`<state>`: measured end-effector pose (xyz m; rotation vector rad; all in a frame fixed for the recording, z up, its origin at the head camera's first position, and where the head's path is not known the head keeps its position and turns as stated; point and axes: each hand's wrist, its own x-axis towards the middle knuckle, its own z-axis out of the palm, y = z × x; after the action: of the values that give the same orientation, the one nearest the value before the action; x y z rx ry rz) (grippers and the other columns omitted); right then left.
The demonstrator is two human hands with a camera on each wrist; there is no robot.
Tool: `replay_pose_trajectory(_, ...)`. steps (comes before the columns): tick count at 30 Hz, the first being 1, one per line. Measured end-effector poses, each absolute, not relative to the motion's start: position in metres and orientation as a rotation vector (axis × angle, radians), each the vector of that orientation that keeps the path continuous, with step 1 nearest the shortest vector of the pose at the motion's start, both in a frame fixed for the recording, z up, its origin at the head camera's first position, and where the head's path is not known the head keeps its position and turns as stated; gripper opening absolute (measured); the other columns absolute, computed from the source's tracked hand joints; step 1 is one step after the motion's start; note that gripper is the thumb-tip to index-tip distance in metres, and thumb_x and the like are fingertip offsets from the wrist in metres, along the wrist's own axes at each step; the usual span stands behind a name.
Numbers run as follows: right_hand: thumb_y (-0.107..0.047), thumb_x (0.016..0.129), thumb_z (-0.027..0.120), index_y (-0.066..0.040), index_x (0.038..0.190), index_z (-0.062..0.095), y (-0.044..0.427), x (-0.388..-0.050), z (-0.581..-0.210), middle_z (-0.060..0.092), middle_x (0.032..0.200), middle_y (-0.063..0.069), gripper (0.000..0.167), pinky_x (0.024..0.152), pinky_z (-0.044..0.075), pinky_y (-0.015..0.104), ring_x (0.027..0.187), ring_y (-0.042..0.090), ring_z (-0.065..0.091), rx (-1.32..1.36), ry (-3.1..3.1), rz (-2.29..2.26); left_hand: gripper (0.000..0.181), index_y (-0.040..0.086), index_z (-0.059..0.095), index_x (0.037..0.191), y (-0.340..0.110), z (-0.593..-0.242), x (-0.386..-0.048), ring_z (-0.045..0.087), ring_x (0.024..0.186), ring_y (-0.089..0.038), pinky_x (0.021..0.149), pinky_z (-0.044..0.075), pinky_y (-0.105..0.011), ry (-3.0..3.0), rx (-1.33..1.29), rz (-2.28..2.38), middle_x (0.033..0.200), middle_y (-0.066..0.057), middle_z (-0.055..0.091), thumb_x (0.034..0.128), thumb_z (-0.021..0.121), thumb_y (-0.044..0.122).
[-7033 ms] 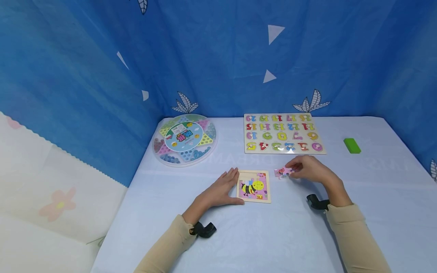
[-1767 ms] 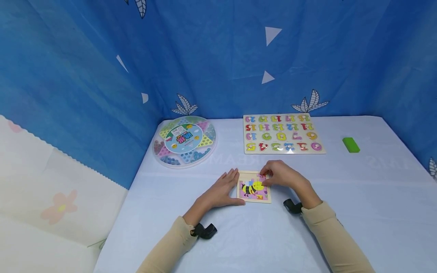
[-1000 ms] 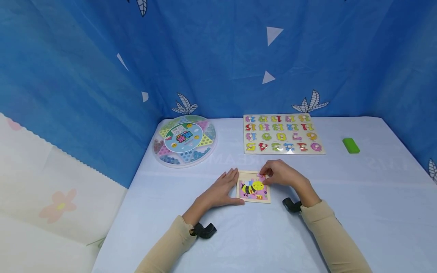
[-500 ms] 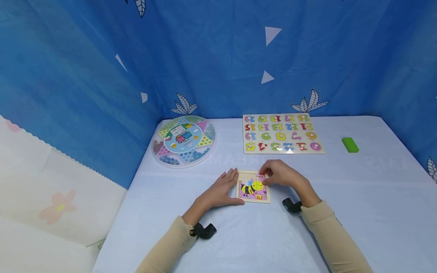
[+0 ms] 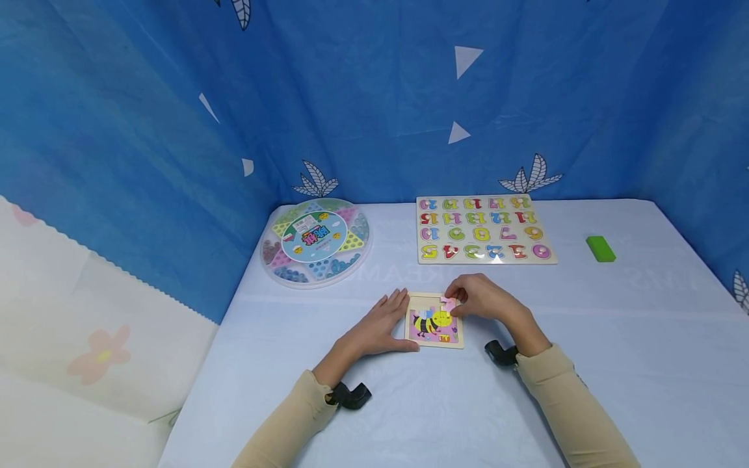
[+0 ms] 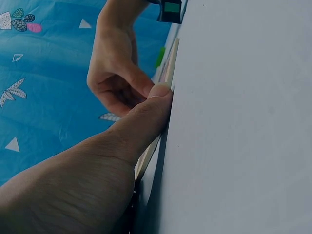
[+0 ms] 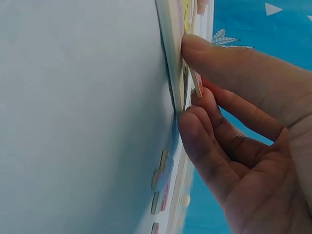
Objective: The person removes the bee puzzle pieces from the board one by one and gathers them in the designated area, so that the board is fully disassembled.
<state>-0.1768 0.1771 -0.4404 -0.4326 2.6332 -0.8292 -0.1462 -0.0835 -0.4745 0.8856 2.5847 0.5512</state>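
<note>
A small wooden bee jigsaw puzzle (image 5: 433, 322) lies on the table, its picture framed in pale wood. Along the frame's left side rests my left hand (image 5: 376, 328), fingers straight; the left wrist view shows its thumb (image 6: 158, 92) against the frame's edge. At the upper right corner of the puzzle, my right hand (image 5: 482, 298) pinches a pink jigsaw piece (image 5: 448, 303). That piece stands tilted above the frame in the right wrist view, near the index fingertip. Bare wood shows at the frame's upper left.
Several loose jigsaw pieces (image 7: 161, 183) lie beyond the frame in the right wrist view; the right hand hides them in the head view. Farther back are a round marble game board (image 5: 316, 242), a number board (image 5: 486, 231) and a green block (image 5: 601, 248).
Since the oldest frame my right hand has moved left, from the loose pieces to the puzzle's upper right corner. In the last half second the pinched piece has tilted. My left hand stays put.
</note>
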Motion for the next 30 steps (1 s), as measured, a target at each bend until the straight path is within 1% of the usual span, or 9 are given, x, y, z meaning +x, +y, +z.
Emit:
replay_pose_trajectory(12,-0.014,0.076,0.083,-0.007,0.106,0.072,0.182,-0.177,-0.439,0.067,0.093,0.002,0.033,0.077,0.052,0.029,0.083,0.017,0.055,-0.449,2.667,-0.838,0.106,0.008,0.011,0.157,-0.083,-0.473,-0.146,0.001,0.154,-0.017,0.126,0.008,-0.04,2.594,0.88,0.557,0.166,-0.004,0.005,0.083,0.064,0.063)
replay_pose_trajectory(22,-0.013,0.076,0.082,-0.007,0.107,0.071,0.184,-0.178,-0.439,0.068,0.097,0.003,0.033,0.081,0.054,0.032,0.085,0.018,0.056,-0.446,2.648,-0.874,0.107,0.008,0.01,0.157,-0.083,-0.474,-0.147,0.001,0.154,-0.019,0.126,0.008,-0.042,2.601,0.881,0.538,0.166,-0.005,0.004,0.0832,0.064,0.064)
replay_pose_trajectory(30,-0.011,0.076,0.082,-0.008,0.106,0.072,0.19,-0.176,-0.439,0.069,0.1,0.004,0.031,0.081,0.055,0.034,0.085,0.017,0.057,-0.444,2.657,-0.873,0.107,0.009,0.01,0.157,-0.083,-0.477,-0.147,0.0,0.154,-0.016,0.126,0.007,-0.039,2.591,0.876,0.539,0.166,-0.003,0.003,0.0831,0.063,0.064)
